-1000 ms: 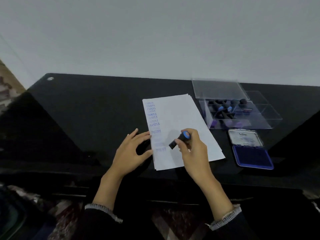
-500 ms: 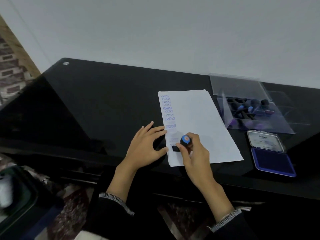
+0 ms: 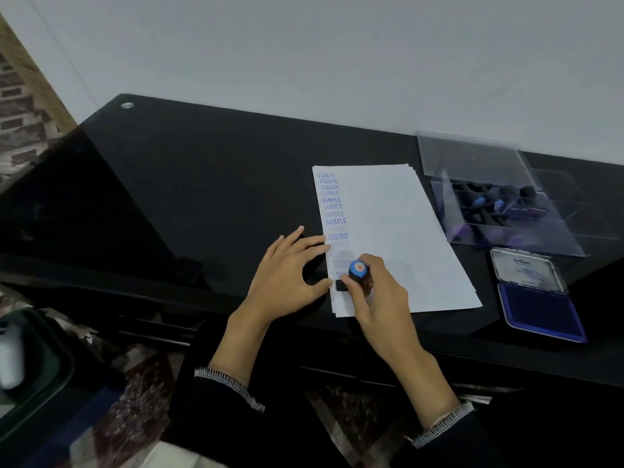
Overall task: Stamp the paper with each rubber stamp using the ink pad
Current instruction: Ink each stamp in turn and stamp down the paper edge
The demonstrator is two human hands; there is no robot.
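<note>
The rubber stamp [image 3: 357,272] is held in a closed grip by the right hand [image 3: 381,298], fingers wrapped around the black handle below its blue cap. The stamp is set upright, and its black base is pressed on the near left part of the paper [image 3: 398,238]; contact is judged, not confirmed, since the face is hidden. The left hand [image 3: 287,278] grips nothing: it is laid flat and spread on the table [image 3: 202,197], with fingertips touching the left edge of the paper to steady it.

A column of blue impressions is seen along the left margin: several "SAMPLE" marks at the far end, then "FAX OUT", then fainter marks that cannot be read. The stamp stands at the near end of this column.

To the right, a clear plastic box [image 3: 506,211] with its lid raised is seen to contain further stamps. Nearer lies the open blue ink pad [image 3: 540,309]. The task is judged well advanced but unfinished.
</note>
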